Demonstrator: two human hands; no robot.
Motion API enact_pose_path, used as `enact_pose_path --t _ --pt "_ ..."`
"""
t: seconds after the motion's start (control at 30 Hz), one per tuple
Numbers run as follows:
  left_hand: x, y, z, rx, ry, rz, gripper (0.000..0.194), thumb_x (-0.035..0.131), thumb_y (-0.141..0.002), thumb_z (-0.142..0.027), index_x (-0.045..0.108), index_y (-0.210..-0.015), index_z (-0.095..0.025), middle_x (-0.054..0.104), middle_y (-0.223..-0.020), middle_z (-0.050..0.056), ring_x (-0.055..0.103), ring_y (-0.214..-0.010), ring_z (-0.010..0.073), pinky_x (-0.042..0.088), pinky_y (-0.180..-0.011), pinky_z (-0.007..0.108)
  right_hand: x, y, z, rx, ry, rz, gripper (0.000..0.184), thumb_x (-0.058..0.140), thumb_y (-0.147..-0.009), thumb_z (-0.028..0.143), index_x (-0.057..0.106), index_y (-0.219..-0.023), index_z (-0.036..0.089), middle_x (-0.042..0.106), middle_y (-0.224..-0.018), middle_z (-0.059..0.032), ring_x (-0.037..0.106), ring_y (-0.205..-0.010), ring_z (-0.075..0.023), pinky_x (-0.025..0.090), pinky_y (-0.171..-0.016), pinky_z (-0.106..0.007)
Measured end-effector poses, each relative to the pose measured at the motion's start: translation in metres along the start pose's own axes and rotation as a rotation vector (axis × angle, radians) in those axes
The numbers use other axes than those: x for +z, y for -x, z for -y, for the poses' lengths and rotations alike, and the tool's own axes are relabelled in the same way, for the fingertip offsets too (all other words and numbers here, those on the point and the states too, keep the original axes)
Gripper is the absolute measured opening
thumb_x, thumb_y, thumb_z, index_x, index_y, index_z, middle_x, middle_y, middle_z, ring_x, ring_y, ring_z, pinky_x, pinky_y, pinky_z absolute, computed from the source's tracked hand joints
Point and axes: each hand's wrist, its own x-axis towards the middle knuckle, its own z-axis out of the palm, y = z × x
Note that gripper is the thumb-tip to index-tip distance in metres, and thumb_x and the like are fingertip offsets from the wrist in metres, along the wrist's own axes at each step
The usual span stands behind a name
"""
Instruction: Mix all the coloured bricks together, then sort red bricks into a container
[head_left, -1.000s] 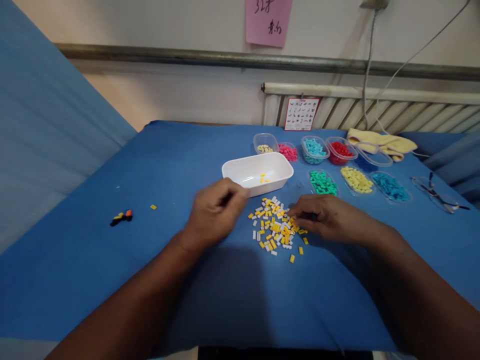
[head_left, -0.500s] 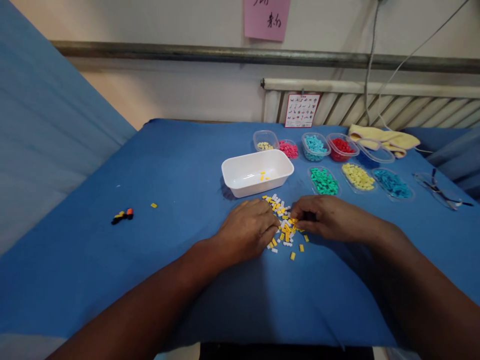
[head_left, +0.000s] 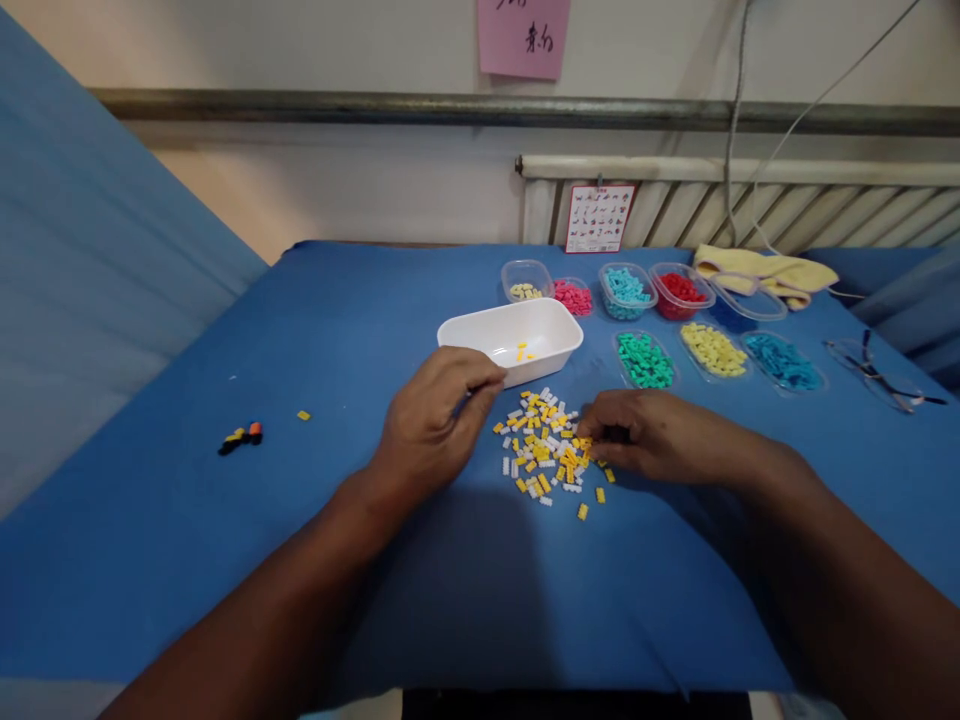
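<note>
A loose pile of small white and yellow building bricks [head_left: 536,452] lies on the blue cloth. At its right edge is my right hand [head_left: 637,432], thumb and fingers pinched together among yellow bricks. What it grips is hidden. My left hand [head_left: 442,415] is closed, thumb against forefinger, at the front wall of a white plastic tub [head_left: 480,325]. I cannot make out what lies between those fingertips. Inside the tub are a few yellow bricks [head_left: 523,350].
Behind the pile stand clear boxes of green bricks [head_left: 645,361], pale yellow bricks [head_left: 714,350], blue bricks [head_left: 784,362] and red bricks [head_left: 681,288]. Glasses [head_left: 874,372] and a yellow cloth [head_left: 765,270] lie at right. Black, yellow and orange pieces [head_left: 241,437] sit at left.
My left hand has moved from the pile's left side up and left to the tub, uncovering more bricks. My right hand stays almost where it was.
</note>
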Motion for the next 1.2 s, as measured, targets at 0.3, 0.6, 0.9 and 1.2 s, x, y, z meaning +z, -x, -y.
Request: enact_pose_path --t 0.3,0.6,0.9,1.2 --pt "0.000 -0.003 0.023 0.018 -0.168 0.025 0.025 0.059 -0.111 -0.020 0.072 -0.133 -0.023 0.076 -0.140 0.012 0.072 -0.131 0.0245 0.058 -0.113 0.046 0.000 0.000 0.008 0.013 -0.019 -0.002 0.009 0.070 -0.099 0.022 0.076 -0.105 0.025 0.079 -0.100 -0.0026 0.071 -0.083 -0.0199 0.049 -0.073 -0.031" --pt "0.015 0.007 -0.011 0.259 -0.137 0.463 0.024 0.057 -0.109 -0.019 0.077 -0.122 -0.021 0.079 -0.110 0.009 0.070 -0.096 0.0218 0.053 -0.085 0.039 0.000 -0.002 0.009 0.008 -0.012 -0.007 0.009 0.072 -0.097 0.023 0.078 -0.103 0.025 0.078 -0.091 -0.0015 0.068 -0.075 -0.0188 0.046 -0.067 -0.030" --pt "0.023 0.008 -0.017 0.079 -0.097 0.668 0.021 0.057 -0.107 -0.023 0.078 -0.110 -0.021 0.073 -0.105 0.008 0.065 -0.097 0.0236 0.046 -0.086 0.041 0.000 -0.002 0.009 0.036 -0.012 0.016 0.007 0.072 -0.098 0.026 0.078 -0.101 0.025 0.079 -0.088 -0.0010 0.068 -0.072 -0.0188 0.044 -0.064 -0.030" --pt "0.022 0.012 -0.028 0.061 -0.135 0.676 0.015 0.060 -0.104 -0.026 0.072 -0.101 -0.017 0.075 -0.104 0.010 0.065 -0.093 0.0242 0.045 -0.082 0.042 0.012 0.004 -0.003 0.002 -0.090 -0.019 0.008 0.072 -0.096 0.029 0.074 -0.088 0.026 0.073 -0.077 -0.0003 0.064 -0.064 -0.0187 0.044 -0.059 -0.032"
